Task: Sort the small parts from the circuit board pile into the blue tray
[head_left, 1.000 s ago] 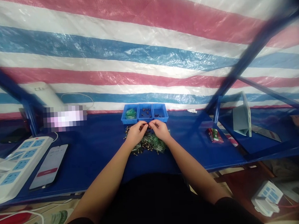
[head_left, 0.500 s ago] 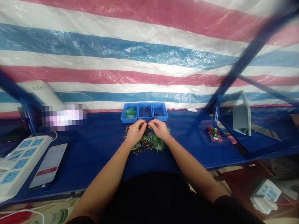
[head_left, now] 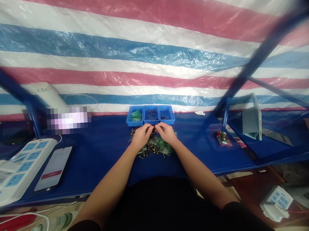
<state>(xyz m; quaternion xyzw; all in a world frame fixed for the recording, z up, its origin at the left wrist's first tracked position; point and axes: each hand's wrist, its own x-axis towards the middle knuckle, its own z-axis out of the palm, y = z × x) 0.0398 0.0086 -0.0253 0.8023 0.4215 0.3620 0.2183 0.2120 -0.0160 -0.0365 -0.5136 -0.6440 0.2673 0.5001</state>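
Observation:
My left hand (head_left: pixel 142 134) and my right hand (head_left: pixel 166 131) meet above a pile of small screws and green plastic pieces (head_left: pixel 153 146) on the blue table. Both are pinched closed at the fingertips, with something small and dark between them, too small to name. Just beyond stand three joined blue bins: the left bin (head_left: pixel 129 119) holds green pieces, the middle bin (head_left: pixel 151 123) a few dark screws, and the right bin (head_left: pixel 172 118) a few small dark pieces.
On the left of the table (head_left: pixel 88 151) are a phone (head_left: pixel 53 168) and a white power strip (head_left: pixel 29 172). A small red-and-green box (head_left: pixel 223 138) and a propped tablet (head_left: pixel 251 121) stand at the right. Blue metal bars frame both sides.
The whole view has shifted slightly, so objects appear a little further right. Both hands remain together over the pile, with their fingers still pinched.

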